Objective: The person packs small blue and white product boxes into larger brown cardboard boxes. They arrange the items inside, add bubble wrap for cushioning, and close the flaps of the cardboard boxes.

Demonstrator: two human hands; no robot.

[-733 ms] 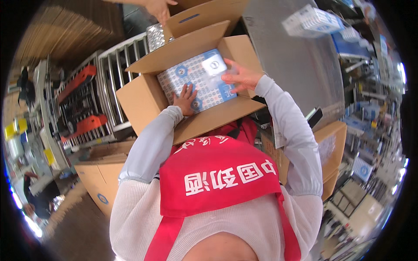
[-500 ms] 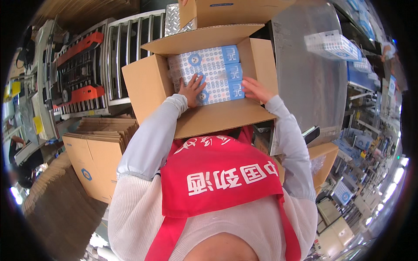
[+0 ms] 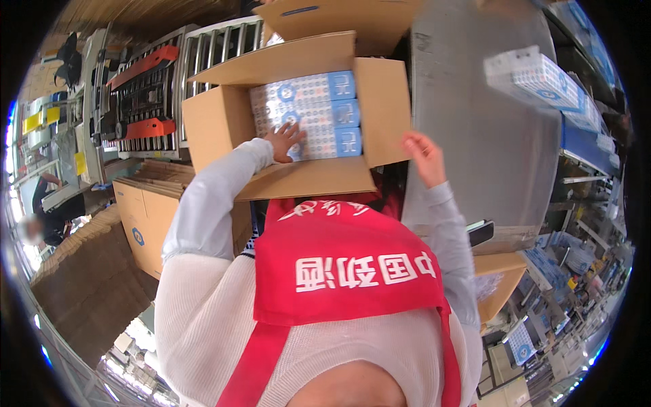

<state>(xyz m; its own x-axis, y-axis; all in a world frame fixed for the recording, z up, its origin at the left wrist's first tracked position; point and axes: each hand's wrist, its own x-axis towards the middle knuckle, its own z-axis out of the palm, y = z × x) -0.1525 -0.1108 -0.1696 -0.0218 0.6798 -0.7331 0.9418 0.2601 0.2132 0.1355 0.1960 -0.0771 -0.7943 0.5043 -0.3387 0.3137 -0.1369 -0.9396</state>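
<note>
An open cardboard carton point(image 3: 203, 129) holds three white packs with blue ends and a dotted pattern point(image 3: 315, 112), lying side by side in rows. My left hand point(image 3: 285, 141) reaches over the near left of the carton, fingers spread on the top of the packs. Beyond the carton's right flap, my right hand point(image 3: 426, 159) hangs over the metal table, its fingers slightly bent with nothing visible in them.
A grey metal table point(image 3: 475, 129) stands at the right, with white and blue packs point(image 3: 542, 78) on its far side and a phone point(image 3: 481, 233) near its front. Another carton point(image 3: 339, 20) is behind mine. At left are a roller conveyor point(image 3: 217, 51) and folded cartons point(image 3: 146, 217).
My right hand has left the blue ends of the packs and moved right, out of the carton. My left hand stays on the packs. The whole view has shifted a little.
</note>
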